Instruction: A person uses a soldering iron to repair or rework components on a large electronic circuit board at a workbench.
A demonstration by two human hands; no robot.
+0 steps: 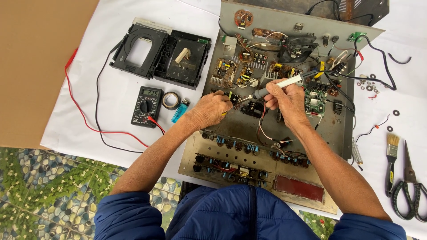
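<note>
An opened metal electronics chassis (329, 133) with several circuit boards and wires lies in front of me on a white sheet. My right hand (287, 100) grips a white-handled soldering iron (284, 83), its tip pointing left toward a small board near the chassis middle. My left hand (212, 109) is closed around a thin yellow-handled tool (230, 97), right beside the iron's tip. The two hands almost meet over the board.
A black multimeter (147, 106) with red and black leads, a roll of tape (171, 100) and a blue lighter (180, 110) lie left of the chassis. A black disc-drive mechanism (160, 51) sits farther back. Brush (391, 160) and scissors (410, 186) lie at right.
</note>
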